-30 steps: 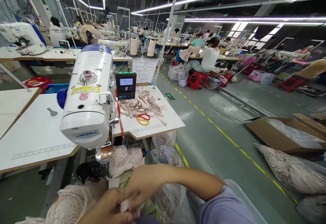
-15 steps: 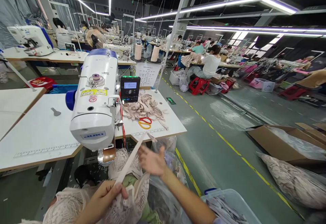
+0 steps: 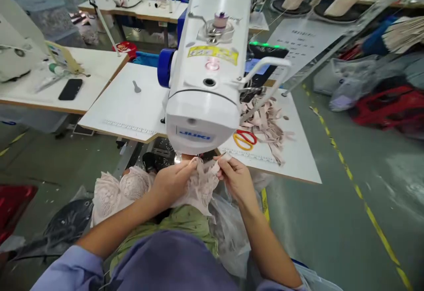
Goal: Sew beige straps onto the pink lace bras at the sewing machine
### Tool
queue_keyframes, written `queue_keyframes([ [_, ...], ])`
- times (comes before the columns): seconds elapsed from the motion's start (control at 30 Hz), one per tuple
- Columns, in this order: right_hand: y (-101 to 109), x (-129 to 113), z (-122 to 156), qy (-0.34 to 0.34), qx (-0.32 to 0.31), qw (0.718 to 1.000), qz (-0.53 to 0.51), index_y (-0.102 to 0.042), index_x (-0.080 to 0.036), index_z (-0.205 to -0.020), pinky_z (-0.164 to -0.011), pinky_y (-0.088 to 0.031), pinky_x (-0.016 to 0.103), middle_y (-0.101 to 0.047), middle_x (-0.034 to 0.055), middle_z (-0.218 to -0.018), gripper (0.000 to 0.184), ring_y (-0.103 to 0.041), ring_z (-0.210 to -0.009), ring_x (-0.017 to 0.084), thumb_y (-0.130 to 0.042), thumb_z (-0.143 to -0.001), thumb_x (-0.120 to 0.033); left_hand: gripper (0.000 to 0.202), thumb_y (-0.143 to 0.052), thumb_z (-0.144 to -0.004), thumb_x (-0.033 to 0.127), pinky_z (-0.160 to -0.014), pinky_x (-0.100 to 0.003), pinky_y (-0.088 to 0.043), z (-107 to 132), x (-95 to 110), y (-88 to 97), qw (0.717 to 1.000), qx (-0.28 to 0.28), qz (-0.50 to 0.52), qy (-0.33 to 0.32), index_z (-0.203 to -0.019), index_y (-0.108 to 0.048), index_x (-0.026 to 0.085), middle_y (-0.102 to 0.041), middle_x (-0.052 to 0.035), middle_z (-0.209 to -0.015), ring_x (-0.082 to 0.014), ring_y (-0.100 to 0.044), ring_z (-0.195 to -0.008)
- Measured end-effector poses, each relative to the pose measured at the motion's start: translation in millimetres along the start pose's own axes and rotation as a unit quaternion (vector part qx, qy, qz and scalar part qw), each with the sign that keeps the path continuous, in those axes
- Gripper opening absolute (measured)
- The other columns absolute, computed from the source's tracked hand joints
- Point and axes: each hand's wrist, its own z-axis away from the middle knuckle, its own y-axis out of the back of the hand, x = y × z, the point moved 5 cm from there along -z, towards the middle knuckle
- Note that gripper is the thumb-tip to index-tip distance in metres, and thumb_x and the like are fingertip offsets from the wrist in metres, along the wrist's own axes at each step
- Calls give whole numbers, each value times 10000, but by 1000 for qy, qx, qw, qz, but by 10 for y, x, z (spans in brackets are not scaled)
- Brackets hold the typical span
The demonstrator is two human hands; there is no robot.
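My left hand [image 3: 174, 181] grips a pale pink lace garment [image 3: 200, 189] just under the head of a white sewing machine [image 3: 207, 68]. Close beside it, my right hand [image 3: 233, 177] pinches a thin pale strap [image 3: 215, 166] at the garment's upper edge. Both hands sit below the machine's front end, near the edge of the white table [image 3: 132, 110]. More pink lace [image 3: 115, 191] bunches on my lap to the left. The needle area is hidden by the machine head.
Red and yellow scissors [image 3: 244, 139] and a heap of beige strap pieces [image 3: 266, 121] lie on the table's right part. A black phone [image 3: 70, 89] rests on the table at left. Clear plastic bags [image 3: 232, 233] hang by my right knee. A yellow floor line [image 3: 374, 220] runs at right.
The view has dropped and moved in close to the machine. My right hand came back from reaching out and joined the left at the lace, which now sits up under the machine head.
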Motion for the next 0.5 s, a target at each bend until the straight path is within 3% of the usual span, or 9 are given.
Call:
queue_keyframes([
  [0.07,-120,-37,-65,-27,-49,998,4,-740,-189,-963,-511,-461,223,-648,1,-625,468,-579,-545,122,-795,-704,-575,400,-416,-993,175,-695,-252,-537,34,-87,50,996,-4,-81,34,-1350,-597,185,-687,-121,-1158,-184,-686,-888],
  [0.2,-306,-77,-201,-9,-99,994,47,-693,-199,-874,-517,-489,234,-677,2,-626,374,-624,-548,136,-782,-730,-533,400,-396,-1012,249,-577,-242,-464,51,-145,121,986,-63,-116,105,-1330,-634,201,-653,-70,-891,-160,-609,-676],
  [0.33,-393,-169,-331,72,-86,985,132,-660,-205,-783,-502,-465,258,-625,-24,-575,260,-553,-482,128,-737,-780,-454,412,-433,-1013,288,-712,-243,-489,41,-242,167,983,-116,2,140,-1389,-596,242,-715,-46,-895,-168,-658,-787],
  [0.5,-449,-265,-440,222,-7,942,252,-695,-218,-753,-707,-525,333,-658,15,-700,168,-628,-743,205,-666,-818,-370,453,-478,-1005,364,-573,-204,-416,86,-428,150,959,-185,126,177,-1444,-534,269,-702,28,-734,-105,-530,-524],
])
